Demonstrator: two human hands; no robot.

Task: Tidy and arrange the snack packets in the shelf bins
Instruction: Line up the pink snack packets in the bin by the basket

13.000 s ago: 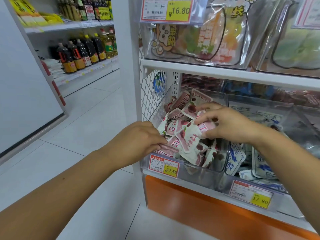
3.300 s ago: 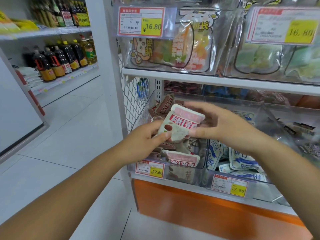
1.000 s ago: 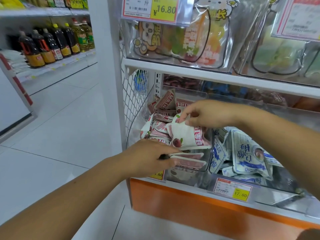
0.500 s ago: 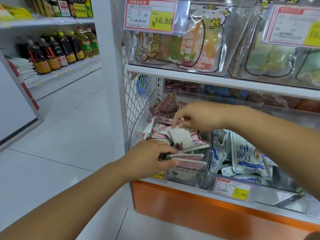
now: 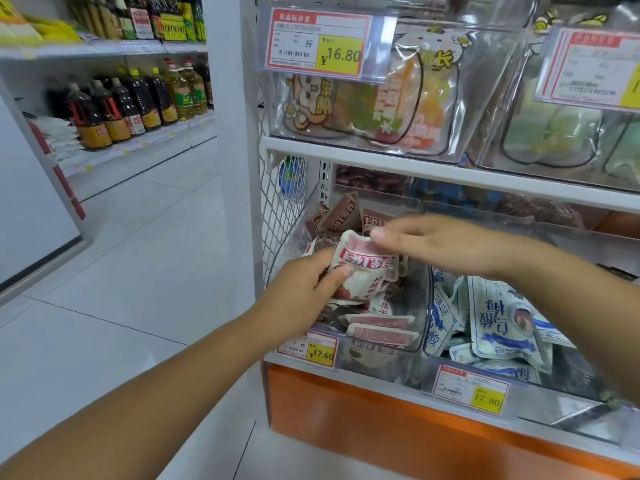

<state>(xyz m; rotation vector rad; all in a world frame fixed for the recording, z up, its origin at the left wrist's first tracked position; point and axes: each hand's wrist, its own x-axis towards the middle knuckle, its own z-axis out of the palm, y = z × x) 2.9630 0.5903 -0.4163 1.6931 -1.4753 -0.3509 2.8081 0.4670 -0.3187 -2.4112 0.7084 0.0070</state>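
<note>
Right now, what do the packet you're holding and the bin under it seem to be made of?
Packet: probably thin plastic film, matte white with pink print; it looks creased and has flat sealed edges. Bin: clear rigid plastic, maybe acrylic, glossy; the other packets show through its wall.
</note>
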